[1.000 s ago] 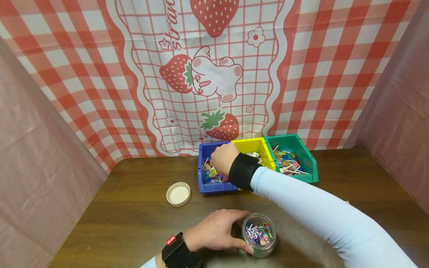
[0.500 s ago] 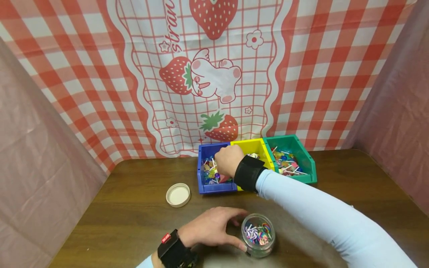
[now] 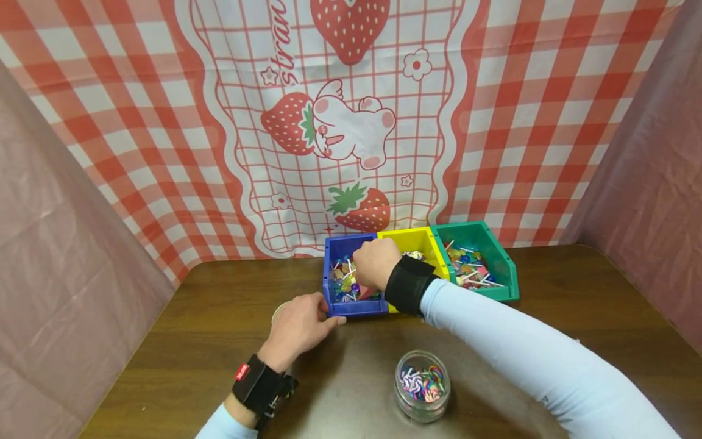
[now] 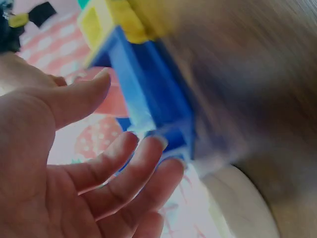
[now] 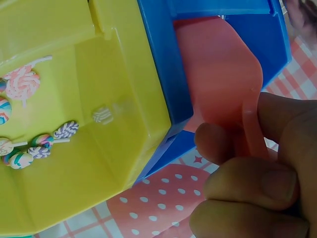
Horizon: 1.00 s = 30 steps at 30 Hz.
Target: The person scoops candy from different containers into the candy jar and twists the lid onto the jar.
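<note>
Inside the blue bin [image 3: 359,309], my right hand [image 3: 377,263] grips the handle of a pink scoop [image 5: 218,64]. Colourful small lollipops and candies lie in that bin. At the bin's front left corner is my left hand [image 3: 298,323], thumb and fingers spread about the edge; whether they touch it I cannot tell. Lower down on the table stands a glass jar [image 3: 422,410] with several swirl lollipops inside, and no hand is on it. A pale round lid [image 4: 240,201] lies on the table, mostly hidden under my left hand in the head view.
Joined to the blue bin's right are a yellow bin [image 5: 106,153] with a few swirl lollipops and a green bin [image 3: 507,268] with mixed candies. A red checked strawberry cloth [image 3: 356,134] hangs behind the wooden table [image 3: 181,366]. Pink drapes flank both sides.
My left hand has left the jar and moved up and left to the blue bin's corner, now covering most of the lid. My right hand moved slightly right within the blue bin.
</note>
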Tool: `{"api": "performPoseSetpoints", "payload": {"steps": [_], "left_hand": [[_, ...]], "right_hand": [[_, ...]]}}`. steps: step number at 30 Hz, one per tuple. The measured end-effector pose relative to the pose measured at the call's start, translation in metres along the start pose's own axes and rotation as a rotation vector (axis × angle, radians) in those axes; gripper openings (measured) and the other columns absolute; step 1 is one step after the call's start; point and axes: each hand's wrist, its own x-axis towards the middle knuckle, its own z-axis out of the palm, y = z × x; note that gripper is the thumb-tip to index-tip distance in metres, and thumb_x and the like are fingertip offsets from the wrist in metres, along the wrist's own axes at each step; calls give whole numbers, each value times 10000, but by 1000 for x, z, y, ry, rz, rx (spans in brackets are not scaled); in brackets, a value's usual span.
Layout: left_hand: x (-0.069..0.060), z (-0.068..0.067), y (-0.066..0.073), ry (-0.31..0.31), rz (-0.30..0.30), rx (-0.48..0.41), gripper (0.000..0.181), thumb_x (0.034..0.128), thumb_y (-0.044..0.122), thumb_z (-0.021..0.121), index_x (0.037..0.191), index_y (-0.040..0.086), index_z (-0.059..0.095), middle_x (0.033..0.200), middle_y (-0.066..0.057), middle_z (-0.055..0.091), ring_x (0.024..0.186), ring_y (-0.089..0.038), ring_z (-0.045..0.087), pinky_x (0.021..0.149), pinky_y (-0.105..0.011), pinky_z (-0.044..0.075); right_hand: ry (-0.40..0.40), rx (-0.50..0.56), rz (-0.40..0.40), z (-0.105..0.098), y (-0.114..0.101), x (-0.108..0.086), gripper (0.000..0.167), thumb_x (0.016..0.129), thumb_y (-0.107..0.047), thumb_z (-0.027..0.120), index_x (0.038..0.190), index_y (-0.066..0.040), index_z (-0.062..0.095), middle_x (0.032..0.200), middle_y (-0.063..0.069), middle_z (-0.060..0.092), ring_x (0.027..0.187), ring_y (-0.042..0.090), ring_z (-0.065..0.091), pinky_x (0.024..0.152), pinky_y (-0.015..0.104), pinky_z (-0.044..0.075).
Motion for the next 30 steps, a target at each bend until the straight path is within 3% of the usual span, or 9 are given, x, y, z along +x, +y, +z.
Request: {"api": "performPoseSetpoints", "payload": {"steps": [4,10,15,23,30], "left_hand": [[7,5,-8,55,-39,21,468,796,587,765,886,152,618,715,44,536,628,-142,503,526,-318,398],[16,14,-14,35,-3,-6,523,827,589,733,1037,112,684,845,-2,608,776,-181,562,624,-377,474],[17,16,-16,58,9,11,535,857,561,719,1151,114,722,993,-51,676,924,-226,610,729,-456,530],[17,18,-17,32,11,-52,439,879,507,722,1097,126,734,933,-15,670,892,-209,586,762,-443,511],[18,19,-15,-8,-11,-86,378,895,463,721,1019,106,720,800,16,609,749,-178,539,673,-383,480]], "right_hand": [[7,5,-11,0,2,0,144,828,-252,703,754,-132,730,680,22,631,635,215,632,549,394,535],[14,-16,-32,0,6,0,180,826,-306,728,756,-140,730,705,27,651,645,218,637,563,393,540],[16,-22,-46,3,5,1,253,854,-382,724,802,-136,748,733,31,668,665,221,644,576,394,545],[-35,18,-10,5,-1,2,302,880,-418,698,902,-126,774,724,21,653,650,216,626,611,397,554],[-17,74,48,11,-1,0,284,901,-385,682,864,-117,766,738,33,665,680,235,645,600,420,553]]}}
